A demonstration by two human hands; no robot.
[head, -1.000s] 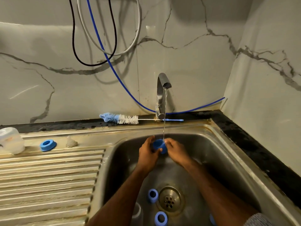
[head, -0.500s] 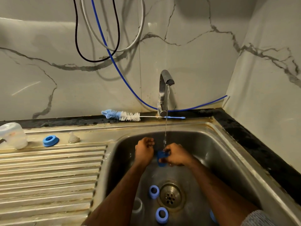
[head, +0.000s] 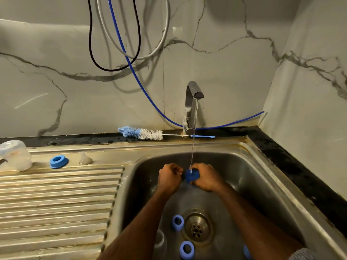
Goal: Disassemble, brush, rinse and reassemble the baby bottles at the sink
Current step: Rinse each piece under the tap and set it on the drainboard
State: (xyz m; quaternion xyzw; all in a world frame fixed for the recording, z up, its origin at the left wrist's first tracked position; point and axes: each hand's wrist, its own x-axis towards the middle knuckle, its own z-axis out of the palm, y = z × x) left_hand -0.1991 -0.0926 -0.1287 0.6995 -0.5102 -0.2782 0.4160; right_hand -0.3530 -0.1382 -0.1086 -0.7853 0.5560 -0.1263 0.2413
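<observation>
While water runs from the faucet (head: 193, 102) into the sink (head: 262, 177), you hold a blue bottle ring (head: 191, 175) under the stream near the back of the basin. Your right hand (head: 207, 177) is wrapped around the ring, fingers closed on it, and the water lands on its top. Your left hand (head: 170, 177) sits just beside it on the ring's left side, curled into a fist; whether it actually pinches the ring's edge, you cannot tell from this angle. Down on the basin floor, a second blue ring (head: 177, 222) lies just left of the drain (head: 197, 227), a third blue ring (head: 186, 250) sits toward the front edge, and a sliver of another blue piece (head: 247, 251) shows at the front right beside your forearm. A clear bottle part (head: 159, 239) lies at the front left of the basin, partly hidden by your left arm. On the drainboard's back edge, left of the basin, a clear nipple (head: 84, 158) stands next to a lone blue ring (head: 58, 161), and a clear bottle (head: 16, 155) sits at the far left corner. Your bottle brush (head: 146, 134) lies along the sink's back rim, its handle passing behind the faucet base.
</observation>
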